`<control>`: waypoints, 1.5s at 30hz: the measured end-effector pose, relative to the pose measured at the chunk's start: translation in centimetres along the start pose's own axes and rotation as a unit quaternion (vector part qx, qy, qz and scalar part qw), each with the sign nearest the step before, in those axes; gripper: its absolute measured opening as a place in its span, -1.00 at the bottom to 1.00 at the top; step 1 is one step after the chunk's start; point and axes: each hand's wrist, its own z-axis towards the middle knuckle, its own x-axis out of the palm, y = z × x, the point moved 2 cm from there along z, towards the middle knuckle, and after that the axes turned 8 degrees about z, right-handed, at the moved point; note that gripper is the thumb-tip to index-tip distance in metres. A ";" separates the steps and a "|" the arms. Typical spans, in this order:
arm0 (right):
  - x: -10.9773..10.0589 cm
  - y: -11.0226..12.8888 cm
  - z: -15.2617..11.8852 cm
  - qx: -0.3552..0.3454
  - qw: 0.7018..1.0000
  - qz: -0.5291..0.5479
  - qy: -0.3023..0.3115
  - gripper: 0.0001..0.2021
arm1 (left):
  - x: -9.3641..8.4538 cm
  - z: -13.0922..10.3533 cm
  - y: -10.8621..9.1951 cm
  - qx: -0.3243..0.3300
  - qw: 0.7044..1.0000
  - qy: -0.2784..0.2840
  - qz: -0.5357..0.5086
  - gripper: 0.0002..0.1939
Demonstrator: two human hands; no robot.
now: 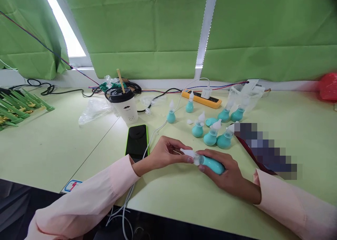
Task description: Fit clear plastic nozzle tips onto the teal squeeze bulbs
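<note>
A nasal aspirator with a teal squeeze bulb and a whitish pointed tip lies sideways between my hands, just above the table. My right hand is closed round its bulb. At the other end, the thumb and fingers of my left hand pinch the pale tip. Beyond them stand several similar teal aspirators, among them one at the front and one farther left. A loose teal bulb lies on its side in that group, with a small white piece beside it.
A black-screened phone lies left of my hands, a white cable beside it. Behind it stands a lidded paper cup with a straw. An orange power strip and plastic bags lie at the back. A dark, partly pixelated object lies right.
</note>
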 end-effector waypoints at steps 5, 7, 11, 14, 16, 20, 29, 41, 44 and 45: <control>-0.1 0.1 0.3 0.052 0.998 0.031 0.007 -0.73 | -0.3 0.2 -1.6 0.026 0.996 -0.065 0.047 -0.70; -0.1 0.0 0.4 0.060 0.997 0.054 0.007 -0.67 | -1.2 0.6 -2.7 0.057 0.988 -0.125 0.066 -0.77; 0.0 -0.2 0.6 0.050 0.997 0.066 0.001 -0.69 | -3.6 1.8 -4.5 0.135 0.932 -0.262 0.210 -0.83; 0.3 -0.3 0.6 0.037 0.998 0.044 0.012 -0.75 | -4.9 3.2 -4.6 0.199 0.851 -0.322 0.365 -0.85; 0.3 -0.3 0.5 0.019 0.999 0.029 0.016 -0.79 | -5.5 4.3 -3.9 0.201 0.820 -0.310 0.437 -0.85; 0.4 -0.2 0.4 -0.003 0.999 0.011 0.030 -0.83 | -6.4 5.8 -2.2 0.123 0.818 -0.264 0.496 -0.80; 0.5 0.2 0.4 -0.001 0.999 0.017 0.050 -0.88 | -4.2 4.2 -5.0 0.202 0.723 -0.350 0.561 -0.72; 0.8 0.2 0.0 -0.037 0.997 0.026 0.056 -0.91 | -0.4 14.0 -6.6 0.078 0.784 -0.017 0.616 -0.70; 0.9 0.2 -0.1 -0.055 0.996 0.032 0.062 -0.90 | -0.8 16.2 -5.8 0.010 0.794 0.061 0.605 -0.73; 0.9 0.2 -0.1 -0.059 0.996 0.033 0.064 -0.90 | -0.8 16.7 -5.5 -0.015 0.793 0.085 0.603 -0.71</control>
